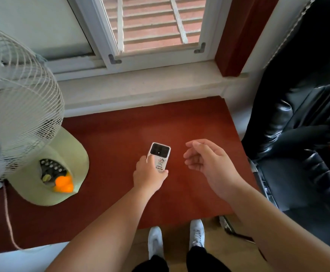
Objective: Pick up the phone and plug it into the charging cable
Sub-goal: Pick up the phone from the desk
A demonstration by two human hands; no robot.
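A white phone (pixel 159 156) with a black camera block and a printed case lies face down on the red-brown table (pixel 111 138). My left hand (pixel 148 174) grips its near end, fingers wrapped around both sides. My right hand (pixel 209 160) hovers a little to the right of the phone, fingers loosely curled with nothing in them. No charging plug shows in this view.
A white desk fan (pixel 16 99) with a pale green base (pixel 62 165) stands at the left, and a pinkish cord (pixel 8 214) trails off the table edge. A black leather chair (pixel 301 134) stands at the right. A window sill (pixel 140 89) runs behind the table.
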